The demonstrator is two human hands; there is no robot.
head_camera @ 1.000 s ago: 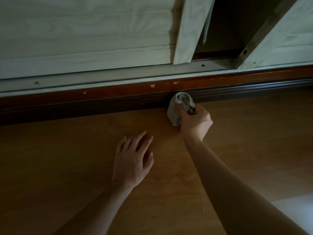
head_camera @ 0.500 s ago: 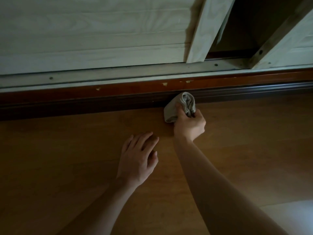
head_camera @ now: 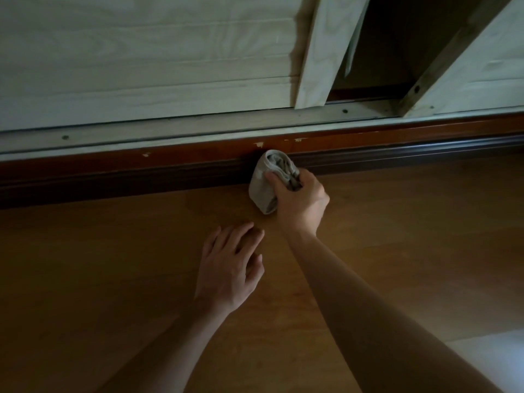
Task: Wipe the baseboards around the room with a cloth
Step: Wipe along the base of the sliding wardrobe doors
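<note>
Through the head camera I saw the right hand (head_camera: 300,202) low by the wall, and its fingers were curled tight round a grey cloth (head_camera: 263,185). The cloth was bunched up into a fat roll. The top of it pressed on the dark brown baseboard (head_camera: 141,177), and the bottom of it touched the wood floor (head_camera: 113,265). The thumb lay across the front of the cloth, and folds poked out on top of the fist. The left hand (head_camera: 229,268) held nothing. It lay flat on the floor, palm down, with its fingers loose and a little spread, near the right hand but not touching it or the cloth. Both arms were bare and reached up from the bottom of the view. The baseboard ran from one side of the view to the other. It had a dark ridged part low down and a redder strip on top. I saw small pale chips (head_camera: 258,144) in the red strip, just above the cloth. Above the baseboard was a pale track (head_camera: 170,131) with little screws in it. A pale wood door (head_camera: 141,66) stood on the track on the left side. To the right of it there was a dark gap (head_camera: 397,38), and I could not tell what was inside. Another pale door (head_camera: 482,75) stood at the far right. The room was dim.
</note>
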